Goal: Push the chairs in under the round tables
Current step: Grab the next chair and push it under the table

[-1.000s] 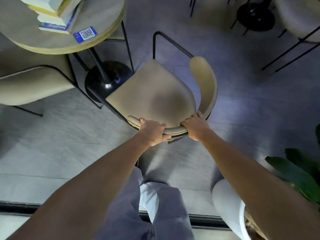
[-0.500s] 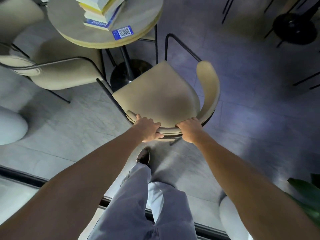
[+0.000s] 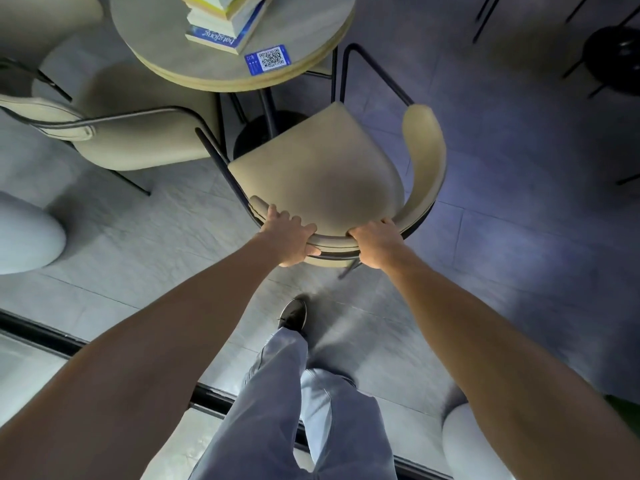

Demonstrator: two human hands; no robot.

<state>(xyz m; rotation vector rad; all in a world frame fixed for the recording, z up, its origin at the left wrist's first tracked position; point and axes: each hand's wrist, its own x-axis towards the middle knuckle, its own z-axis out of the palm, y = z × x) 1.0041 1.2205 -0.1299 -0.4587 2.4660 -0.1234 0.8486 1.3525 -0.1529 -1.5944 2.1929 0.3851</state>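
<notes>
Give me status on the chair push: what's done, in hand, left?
Done: the left chair already sits tucked against the round table. In hand: left hand and right hand grip the backrest of the near chair. Left: its seat is mostly outside the tabletop edge.

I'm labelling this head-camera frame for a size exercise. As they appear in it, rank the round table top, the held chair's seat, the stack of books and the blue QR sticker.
Largest to smallest as they look:
1. round table top, though cut off by the frame edge
2. chair seat, close behind it, so that order is unsure
3. stack of books, partly cropped
4. QR sticker
</notes>
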